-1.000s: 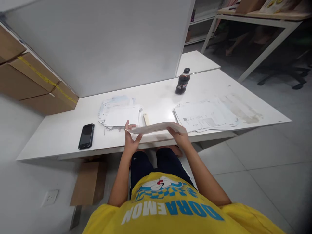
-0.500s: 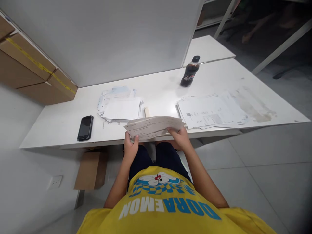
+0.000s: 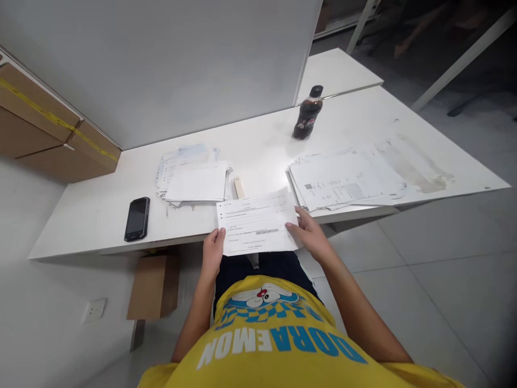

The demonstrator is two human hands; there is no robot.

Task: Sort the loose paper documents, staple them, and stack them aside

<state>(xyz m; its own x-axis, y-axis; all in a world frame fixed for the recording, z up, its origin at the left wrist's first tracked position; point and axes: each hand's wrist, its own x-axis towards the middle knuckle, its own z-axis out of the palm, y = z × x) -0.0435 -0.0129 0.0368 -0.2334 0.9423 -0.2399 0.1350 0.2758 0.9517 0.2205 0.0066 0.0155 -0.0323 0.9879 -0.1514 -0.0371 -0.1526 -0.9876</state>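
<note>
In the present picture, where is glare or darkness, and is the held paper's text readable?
Head view: soft glare on the white desk, left of the right-hand paper stack; head view: the upper-right corner falls dark; head view: the printed paper shows text lines too small to read.

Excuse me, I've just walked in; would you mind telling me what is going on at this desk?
A person in a yellow shirt holds printed paper at the front edge of the desk, the left hand and right hand gripping opposite sides. The left paper stack and right paper stack lie beyond it; a phone lies farther left, and a bottle stands upright behind.
</note>
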